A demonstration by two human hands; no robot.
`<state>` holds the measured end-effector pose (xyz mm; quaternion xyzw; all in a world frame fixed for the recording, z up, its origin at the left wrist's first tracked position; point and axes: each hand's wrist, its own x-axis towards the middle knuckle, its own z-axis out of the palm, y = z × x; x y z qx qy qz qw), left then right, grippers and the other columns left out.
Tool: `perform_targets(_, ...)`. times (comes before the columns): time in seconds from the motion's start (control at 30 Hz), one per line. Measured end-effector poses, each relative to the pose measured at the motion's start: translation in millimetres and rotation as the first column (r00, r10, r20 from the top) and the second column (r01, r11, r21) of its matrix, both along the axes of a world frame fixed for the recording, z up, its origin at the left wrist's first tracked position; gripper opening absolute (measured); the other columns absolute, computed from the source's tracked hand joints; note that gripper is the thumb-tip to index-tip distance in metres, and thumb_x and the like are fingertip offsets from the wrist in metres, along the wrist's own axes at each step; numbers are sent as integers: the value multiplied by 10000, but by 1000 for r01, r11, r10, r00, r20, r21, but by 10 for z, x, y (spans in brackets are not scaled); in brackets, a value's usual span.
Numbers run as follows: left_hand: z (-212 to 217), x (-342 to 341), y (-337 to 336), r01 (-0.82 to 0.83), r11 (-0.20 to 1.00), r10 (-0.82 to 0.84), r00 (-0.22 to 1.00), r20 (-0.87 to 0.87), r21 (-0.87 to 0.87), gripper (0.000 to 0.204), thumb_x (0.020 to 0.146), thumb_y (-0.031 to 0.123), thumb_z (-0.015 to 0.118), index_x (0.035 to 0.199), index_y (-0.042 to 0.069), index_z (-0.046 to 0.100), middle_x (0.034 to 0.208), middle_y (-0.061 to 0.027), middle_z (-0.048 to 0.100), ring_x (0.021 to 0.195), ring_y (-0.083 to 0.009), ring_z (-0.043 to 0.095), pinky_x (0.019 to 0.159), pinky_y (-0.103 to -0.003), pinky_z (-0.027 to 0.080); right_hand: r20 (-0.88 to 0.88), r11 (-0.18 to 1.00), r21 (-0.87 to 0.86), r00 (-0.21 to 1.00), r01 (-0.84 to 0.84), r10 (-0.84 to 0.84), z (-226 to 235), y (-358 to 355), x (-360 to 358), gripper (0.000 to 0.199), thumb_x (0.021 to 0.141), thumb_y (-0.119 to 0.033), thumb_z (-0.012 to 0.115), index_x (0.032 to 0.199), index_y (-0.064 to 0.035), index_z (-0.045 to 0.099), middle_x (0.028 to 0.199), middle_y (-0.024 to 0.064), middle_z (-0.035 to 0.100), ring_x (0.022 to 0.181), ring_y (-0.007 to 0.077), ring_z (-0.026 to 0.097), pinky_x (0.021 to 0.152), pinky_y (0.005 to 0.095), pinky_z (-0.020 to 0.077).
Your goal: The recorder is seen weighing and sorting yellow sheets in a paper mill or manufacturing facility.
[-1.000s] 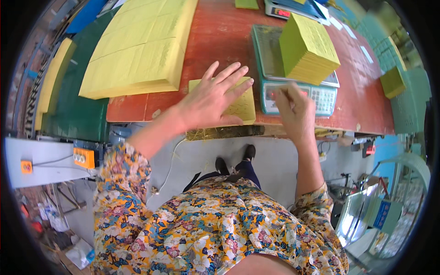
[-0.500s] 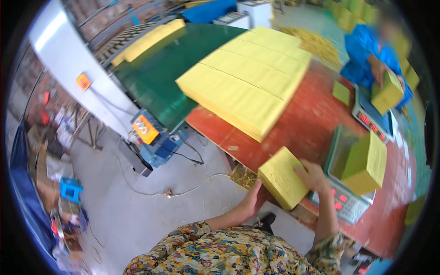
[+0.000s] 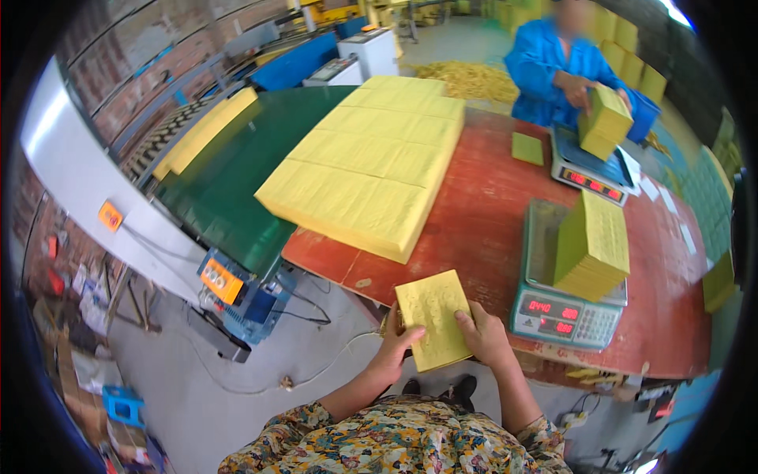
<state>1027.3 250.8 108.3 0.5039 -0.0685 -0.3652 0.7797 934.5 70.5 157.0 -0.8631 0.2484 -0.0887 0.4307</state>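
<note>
We've got both hands on the flat rectangular stack of yellow paper sheets (image 3: pixel 435 319): left hand (image 3: pixel 392 345) pinching its lower-left edge, thumb on top, fingers curled under; right hand (image 3: pixel 484 337) pressed on the lower-right edge w/ fingers flat on the top face. Stack sits at the near rim of the red-brown wooden table (image 3: pixel 489 213), partly overhanging it, long axis running roughly 11-to-5 o'clock, so the far end points away from us and slightly left. Hands look abt equally close. Outward from the grip: at 2 o'clock, just beside the right hand, a grey digital scale w/ red display (image 3: pixel 562 314) carrying an upright yellow-green paper bundle (image 3: pixel 594 246). At 11–12 o'clock, well apart, the big slab of yellow sheets (image 3: pixel 371 162) spans the table and the green conveyor belt (image 3: pixel 229 186). Far at 1 o'clock, a person in a blue coat (image 3: pixel 553 59) holds another bundle over a second scale (image 3: pixel 588 170).
</note>
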Motion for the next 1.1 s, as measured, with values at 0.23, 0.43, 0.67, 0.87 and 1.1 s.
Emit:
perform_targets(0.23,915,-34,236,202,972,-226,945,-238,-119,522,992,336,520,1411,27,469,1384,-128,552,1283,-239,533,1087,-423,432,238,928,370,970,-44,-49,368,-326,-711,553,999,-468,518,1223,32,593,1002,148,680,885,210,670,802,333,536)
perform_targets(0.43,1976,-202,-1104,473,880,-441,850,287,-46,519,988,341,537,1381,5,497,1323,-130,603,1195,-238,603,1015,-394,496,315,836,528,881,146,-353,1172,-1054,-1144,617,964,-535,567,1278,-5,600,941,60,657,788,130,621,652,299,537)
perform_targets(0.67,2414,71,-2903,628,769,-612,778,145,-122,486,936,387,629,1326,104,563,1238,-89,646,1139,-241,619,930,-413,515,437,767,641,812,20,-387,1471,-2605,-1032,436,973,-413,565,1133,-18,659,959,71,691,800,160,674,670,322,547)
perform_targets(0.87,2138,104,-3518,619,769,-639,735,226,159,705,833,621,618,1375,179,521,1309,-65,564,1181,-252,511,901,-511,432,269,691,705,841,160,-470,1189,-3122,-933,364,1018,-357,527,1144,-40,652,953,25,699,801,108,674,695,288,558)
perform_targets(1.1,2008,167,-3499,578,795,-606,747,273,182,719,819,633,635,1373,190,516,1280,-52,572,1173,-236,512,880,-461,439,277,716,686,862,132,-424,991,-3212,-874,376,976,-387,581,1060,-36,685,946,72,716,739,167,696,673,313,576)
